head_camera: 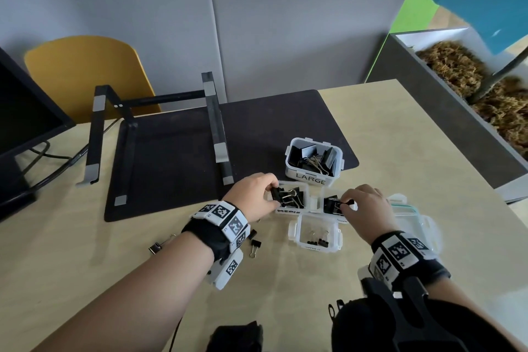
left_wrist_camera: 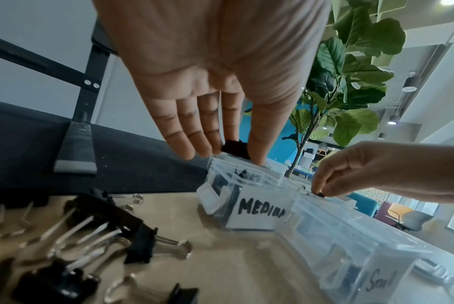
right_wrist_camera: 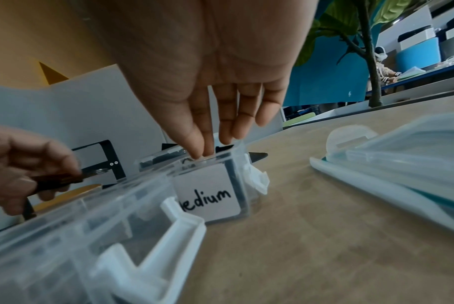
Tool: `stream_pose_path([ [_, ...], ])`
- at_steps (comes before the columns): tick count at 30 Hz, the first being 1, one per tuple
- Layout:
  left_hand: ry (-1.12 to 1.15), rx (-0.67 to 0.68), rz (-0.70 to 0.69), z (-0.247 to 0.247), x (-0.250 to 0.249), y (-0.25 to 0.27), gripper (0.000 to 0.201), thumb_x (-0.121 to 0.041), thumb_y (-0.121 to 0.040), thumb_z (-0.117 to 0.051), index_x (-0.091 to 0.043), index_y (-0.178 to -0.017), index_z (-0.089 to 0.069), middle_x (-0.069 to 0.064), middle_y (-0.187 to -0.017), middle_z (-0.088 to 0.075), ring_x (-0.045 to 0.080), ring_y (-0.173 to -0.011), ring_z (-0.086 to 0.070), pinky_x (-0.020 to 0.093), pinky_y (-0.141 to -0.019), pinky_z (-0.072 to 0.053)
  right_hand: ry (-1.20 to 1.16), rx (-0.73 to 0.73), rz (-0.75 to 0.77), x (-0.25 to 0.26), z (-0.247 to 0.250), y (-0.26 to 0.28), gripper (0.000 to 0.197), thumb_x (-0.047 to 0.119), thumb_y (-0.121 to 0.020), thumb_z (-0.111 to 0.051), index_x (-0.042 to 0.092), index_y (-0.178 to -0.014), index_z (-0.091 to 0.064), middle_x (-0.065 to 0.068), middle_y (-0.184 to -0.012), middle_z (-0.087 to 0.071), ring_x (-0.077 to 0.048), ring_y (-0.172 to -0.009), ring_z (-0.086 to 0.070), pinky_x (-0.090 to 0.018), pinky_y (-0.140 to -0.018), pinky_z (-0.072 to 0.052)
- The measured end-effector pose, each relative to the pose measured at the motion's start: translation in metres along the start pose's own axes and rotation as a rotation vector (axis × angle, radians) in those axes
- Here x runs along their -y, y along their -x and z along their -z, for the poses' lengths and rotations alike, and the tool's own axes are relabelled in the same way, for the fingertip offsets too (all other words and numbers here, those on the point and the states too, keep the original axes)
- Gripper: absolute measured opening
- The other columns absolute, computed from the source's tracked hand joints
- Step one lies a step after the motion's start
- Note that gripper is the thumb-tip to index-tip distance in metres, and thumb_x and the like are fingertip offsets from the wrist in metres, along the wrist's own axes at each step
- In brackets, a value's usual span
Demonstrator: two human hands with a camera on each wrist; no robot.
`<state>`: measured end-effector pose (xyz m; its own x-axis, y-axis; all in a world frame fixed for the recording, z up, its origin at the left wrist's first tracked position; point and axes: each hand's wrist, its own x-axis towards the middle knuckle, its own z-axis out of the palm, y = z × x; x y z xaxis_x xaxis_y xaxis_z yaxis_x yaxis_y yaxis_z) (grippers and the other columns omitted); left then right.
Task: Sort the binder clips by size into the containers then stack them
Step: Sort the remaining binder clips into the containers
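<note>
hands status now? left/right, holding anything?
Left hand: pinching a black binder clip over the left medium container.
Right hand: pinching a small black clip over the right medium container.

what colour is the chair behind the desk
Mustard yellow; the chair shows best in the head view.

We see LARGE container behind two medium containers side by side; small container in front; loose clips left, lids right.

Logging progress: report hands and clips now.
Left hand pinches clip over medium box. Right hand pinches clip over second medium box. Loose clips remain.
</note>
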<state>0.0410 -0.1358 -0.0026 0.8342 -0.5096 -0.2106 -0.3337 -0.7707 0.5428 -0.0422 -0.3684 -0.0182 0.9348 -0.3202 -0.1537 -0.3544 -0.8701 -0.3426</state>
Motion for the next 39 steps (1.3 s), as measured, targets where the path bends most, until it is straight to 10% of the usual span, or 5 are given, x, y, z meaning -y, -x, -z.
stream_pose_path([
  [6, -0.048, 0.005, -0.041, -0.014, -0.004, -0.011, 0.046, -0.032, -0.081, -0.068, -0.023, -0.123, -0.053, -0.006, -0.126, -0.05, 0.016, -0.118, -0.044, 0.034, -0.097, -0.043, -0.019, -0.022, 0.055, 0.01, 0.0, 0.004, 0.018, 0.021, -0.086, -0.055, 0.021, -0.1, -0.068, 0.0, -0.111, -0.06, -0.024, -0.108, -0.049, -0.035, -0.092, -0.033],
  [17, -0.109, -0.08, 0.064, -0.029, -0.001, -0.014, 0.029, -0.033, -0.09, -0.057, -0.031, -0.118, -0.065, -0.004, -0.123, -0.045, 0.019, -0.121, -0.036, 0.037, -0.092, -0.048, 0.242, 0.131, 0.412, 0.06, -0.019, -0.003, 0.037, 0.031, -0.098, -0.036, 0.039, -0.134, -0.042, 0.004, -0.136, -0.043, -0.025, -0.122, -0.04, -0.039, -0.097, -0.034],
  [29, 0.053, -0.189, 0.038, -0.004, 0.023, 0.018, 0.039, -0.022, -0.088, -0.055, -0.018, -0.128, -0.055, -0.001, -0.129, -0.047, 0.018, -0.12, -0.046, 0.028, -0.099, -0.042, 0.199, 0.109, 0.355, 0.083, -0.014, 0.001, 0.033, 0.031, -0.094, -0.045, 0.028, -0.127, -0.051, 0.002, -0.128, -0.049, -0.022, -0.12, -0.042, -0.037, -0.101, -0.034],
  [39, 0.024, 0.026, 0.27, 0.02, 0.109, 0.099, 0.031, -0.022, -0.085, -0.06, -0.022, -0.116, -0.061, -0.007, -0.124, -0.051, 0.012, -0.117, -0.051, 0.021, -0.097, -0.038, -0.026, 0.256, 0.396, 0.111, -0.036, 0.049, 0.028, 0.023, -0.093, -0.049, 0.02, -0.118, -0.06, 0.002, -0.118, -0.058, -0.015, -0.112, -0.052, -0.022, -0.09, -0.04],
])
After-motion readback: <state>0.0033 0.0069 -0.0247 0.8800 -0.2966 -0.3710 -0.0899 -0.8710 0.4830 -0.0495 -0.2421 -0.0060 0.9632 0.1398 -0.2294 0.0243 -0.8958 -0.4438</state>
